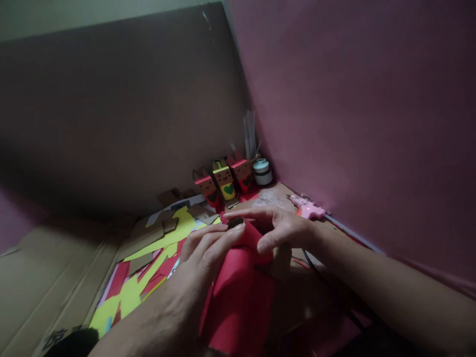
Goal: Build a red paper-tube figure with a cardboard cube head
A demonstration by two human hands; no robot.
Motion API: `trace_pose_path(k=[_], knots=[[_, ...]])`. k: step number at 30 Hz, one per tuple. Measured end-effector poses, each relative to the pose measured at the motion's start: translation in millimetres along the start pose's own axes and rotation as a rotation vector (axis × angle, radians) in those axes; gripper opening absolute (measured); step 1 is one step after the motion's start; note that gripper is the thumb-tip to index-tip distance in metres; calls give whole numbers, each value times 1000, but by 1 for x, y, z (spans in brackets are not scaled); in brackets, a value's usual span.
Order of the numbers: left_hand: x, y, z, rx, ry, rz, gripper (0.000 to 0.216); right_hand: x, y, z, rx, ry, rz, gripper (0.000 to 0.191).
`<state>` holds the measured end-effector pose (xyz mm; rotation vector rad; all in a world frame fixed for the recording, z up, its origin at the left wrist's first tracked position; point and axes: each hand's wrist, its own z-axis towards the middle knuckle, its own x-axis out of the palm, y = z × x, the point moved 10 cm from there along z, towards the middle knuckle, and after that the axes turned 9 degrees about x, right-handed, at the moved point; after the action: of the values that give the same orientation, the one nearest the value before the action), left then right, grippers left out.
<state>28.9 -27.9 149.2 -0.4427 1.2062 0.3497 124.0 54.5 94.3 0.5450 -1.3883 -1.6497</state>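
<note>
A cardboard tube [254, 237] with red paper around it is between my two hands, its dark open end facing up and away. My left hand [206, 253] has its fingers closed over the tube's near left side and rim. From the right, my right hand [280, 230] curves around the tube, thumb on the near side and fingers reaching over the far side. Below the tube, a larger curved piece of red paper [238, 302] hangs toward me; whether it is one piece with the tube's wrap I cannot tell. The hands partly hide the tube.
Three paper animal figures [224, 182] stand at the back, beside a pale jar [262, 172] and thin clear sticks [250, 134]. A pink glue gun [311, 209] lies by the right wall. Yellow paper scraps [130, 293], red ones and cardboard pieces [148, 238] cover the left.
</note>
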Motion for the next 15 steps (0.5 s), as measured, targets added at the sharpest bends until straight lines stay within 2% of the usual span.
trace_pose_path(k=[6,12,15], knots=[[0,5,-5,18,18,-79,104,-4,-4,1,18,-31,32,66],[2,6,2,28,44,-193,97,-4,-14,4,85,-30,119,65],[5,7,2,16,57,-195,99,-2,-17,5,107,-19,143,64]])
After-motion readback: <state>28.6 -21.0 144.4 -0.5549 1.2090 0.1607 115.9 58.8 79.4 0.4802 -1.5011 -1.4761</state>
